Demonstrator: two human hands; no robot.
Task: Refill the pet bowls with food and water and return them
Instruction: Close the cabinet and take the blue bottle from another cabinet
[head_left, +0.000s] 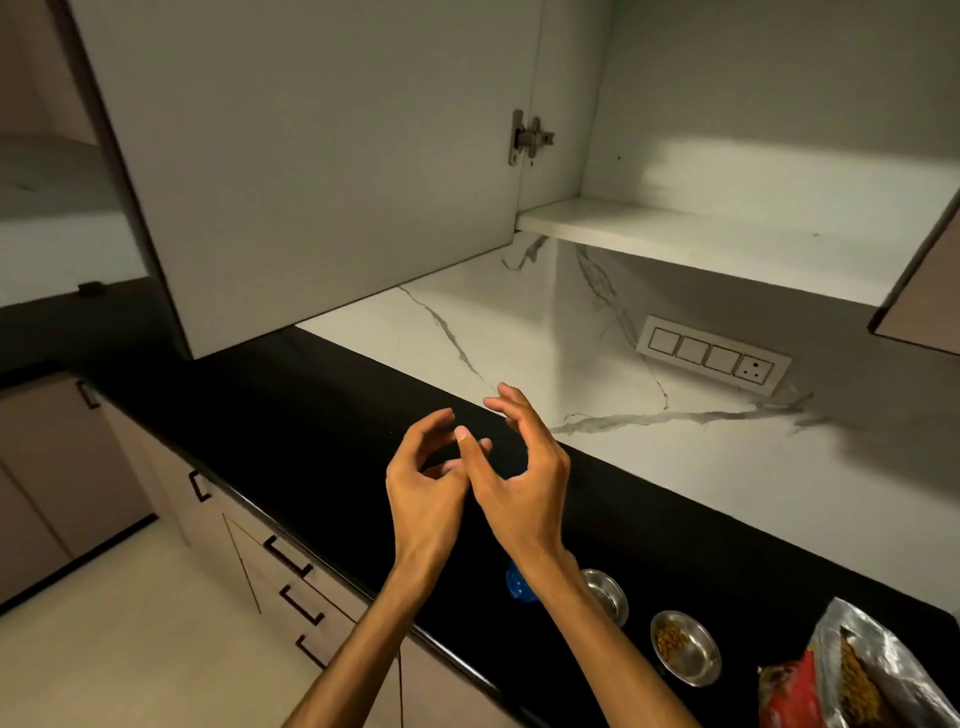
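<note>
Above counter (311, 426): left hand (423, 493), right hand (519, 483), empty.

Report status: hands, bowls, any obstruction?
Left hand and right hand both empty, fingers loosely curled, above black countertop. Round steel bowl with brown kibble beside open foil food bag; second steel bowl partly behind right forearm. Nothing blocking.

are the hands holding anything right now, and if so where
Nothing is held. The left hand and right hand hang together above the black counter, fingers loosely curled and empty. The bowls and food bag lie untouched nearer the person.
</note>
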